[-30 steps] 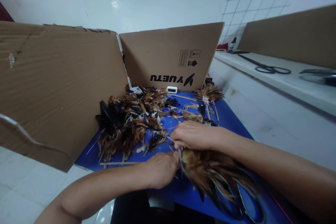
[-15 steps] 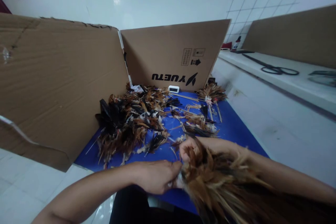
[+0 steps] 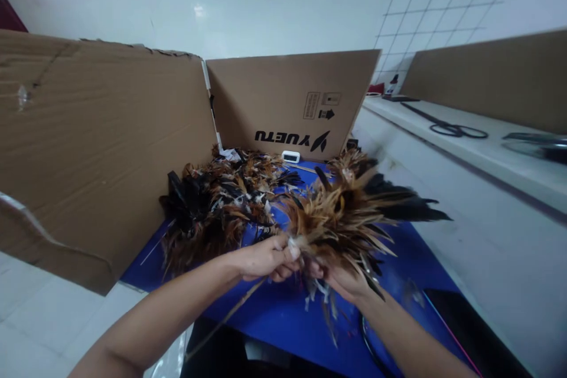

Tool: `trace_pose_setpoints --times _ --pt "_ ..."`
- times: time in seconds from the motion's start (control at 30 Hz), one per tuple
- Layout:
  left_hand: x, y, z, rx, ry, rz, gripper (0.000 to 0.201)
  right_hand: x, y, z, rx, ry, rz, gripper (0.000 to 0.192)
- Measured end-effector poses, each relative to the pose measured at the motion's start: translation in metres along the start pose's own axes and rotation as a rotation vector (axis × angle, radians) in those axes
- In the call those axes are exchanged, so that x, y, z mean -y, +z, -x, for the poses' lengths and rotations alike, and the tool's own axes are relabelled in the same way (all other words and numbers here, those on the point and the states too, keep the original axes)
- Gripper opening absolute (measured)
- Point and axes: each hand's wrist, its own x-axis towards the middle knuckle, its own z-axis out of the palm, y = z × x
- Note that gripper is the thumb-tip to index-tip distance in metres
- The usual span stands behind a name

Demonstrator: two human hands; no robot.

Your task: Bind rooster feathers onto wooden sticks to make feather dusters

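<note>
We pinch the feather bunch (image 3: pixel 349 212) at its base, left hand (image 3: pixel 266 260) and right hand (image 3: pixel 343 280) both clenched on it above the blue mat (image 3: pixel 398 236), and a slack grip could spill feathers onto the pile (image 3: pixel 212 207).

Head-worn view, forward and down, close over blue mat (image 3: pixel 398 248)
</note>
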Motion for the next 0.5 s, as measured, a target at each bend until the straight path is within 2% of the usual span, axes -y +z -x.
trace_pose_setpoints --times 0.13,0.23,0.37,0.5 --pt "0.01 0.003 -0.01 -0.052 -0.001 0.101 0.054 -0.006 0.014 0.008 -0.058 0.034 -0.191 0.038" --pt "0.017 0.007 -0.018 -0.073 0.03 0.182 0.055 -0.003 0.025 0.012 -0.099 0.05 -0.231 0.039" --pt "0.025 0.01 -0.025 -0.112 0.055 0.203 0.052 0.002 0.029 0.014 -0.165 0.018 -0.153 0.04" --pt "0.032 0.013 -0.03 -0.221 0.026 0.184 0.054 0.002 0.023 0.013 -0.208 -0.041 0.092 0.04"
